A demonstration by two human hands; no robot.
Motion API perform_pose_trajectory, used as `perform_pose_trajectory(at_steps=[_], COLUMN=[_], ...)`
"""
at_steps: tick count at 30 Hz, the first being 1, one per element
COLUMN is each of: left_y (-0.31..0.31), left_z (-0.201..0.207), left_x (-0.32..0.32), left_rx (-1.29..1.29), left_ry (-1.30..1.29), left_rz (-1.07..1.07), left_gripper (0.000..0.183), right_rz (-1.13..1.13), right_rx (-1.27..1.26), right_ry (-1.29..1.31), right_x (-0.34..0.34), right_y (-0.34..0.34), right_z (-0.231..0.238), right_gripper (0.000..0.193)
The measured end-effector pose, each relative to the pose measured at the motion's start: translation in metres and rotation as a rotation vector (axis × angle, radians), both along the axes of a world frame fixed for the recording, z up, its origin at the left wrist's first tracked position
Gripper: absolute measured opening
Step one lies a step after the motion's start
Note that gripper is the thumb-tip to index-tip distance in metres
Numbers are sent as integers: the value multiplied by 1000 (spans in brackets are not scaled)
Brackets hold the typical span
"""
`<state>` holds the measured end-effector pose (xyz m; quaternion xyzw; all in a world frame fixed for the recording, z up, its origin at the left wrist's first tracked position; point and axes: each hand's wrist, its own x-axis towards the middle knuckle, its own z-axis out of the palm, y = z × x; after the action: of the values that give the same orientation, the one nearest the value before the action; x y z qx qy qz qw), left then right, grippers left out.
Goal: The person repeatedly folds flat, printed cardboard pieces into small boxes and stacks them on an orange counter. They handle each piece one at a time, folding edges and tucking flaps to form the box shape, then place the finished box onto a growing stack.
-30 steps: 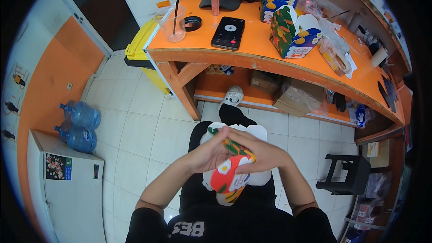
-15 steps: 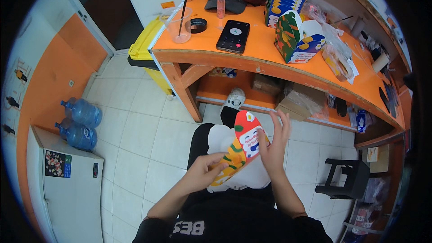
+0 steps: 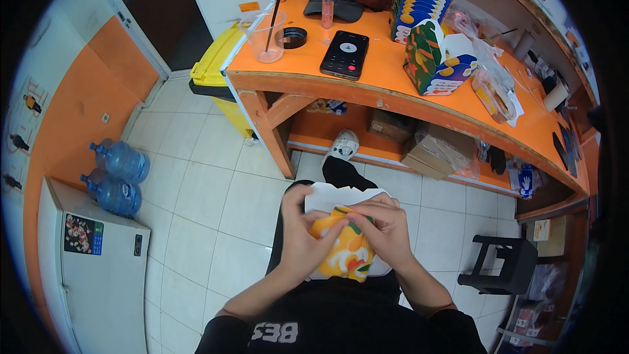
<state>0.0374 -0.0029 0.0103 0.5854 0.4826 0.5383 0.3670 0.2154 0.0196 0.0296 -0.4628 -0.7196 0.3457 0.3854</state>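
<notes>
Before orange counter [image 3: 386, 60], above pale floor tiles [image 3: 203, 190]: left hand [image 3: 304, 238], right hand [image 3: 388, 231] half-curled, gripping yellow carton [image 3: 342, 254].

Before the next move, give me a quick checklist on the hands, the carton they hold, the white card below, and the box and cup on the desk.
1. Left hand on yellow patterned carton: ok, thumb on its near face.
2. Right hand on carton: ok, at its upper right.
3. Carton folds complete: cannot tell, hands partly cover it.
4. White card on lap: ok.
5. Box flaps closed: not ok, open on top.
6. Clear cup upright: ok.
</notes>
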Motion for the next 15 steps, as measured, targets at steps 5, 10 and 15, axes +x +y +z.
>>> perform_pose_trajectory(at_steps=[5,10,15], left_y=[-7,-23,-39], left_z=[2,4,6], left_x=[-12,-21,-22], left_rx=[-533,-849,-1040], left_ry=[-806,-791,-647], left_rz=[-222,-461,-429], left_gripper=[61,48,48], right_rz=[-373,-119,257], right_rx=[187,482,455], right_ry=[262,-1,-182], right_x=[-15,-6,26], right_y=[-13,-25,-33], right_z=[-7,-10,-13], right_gripper=[20,25,25])
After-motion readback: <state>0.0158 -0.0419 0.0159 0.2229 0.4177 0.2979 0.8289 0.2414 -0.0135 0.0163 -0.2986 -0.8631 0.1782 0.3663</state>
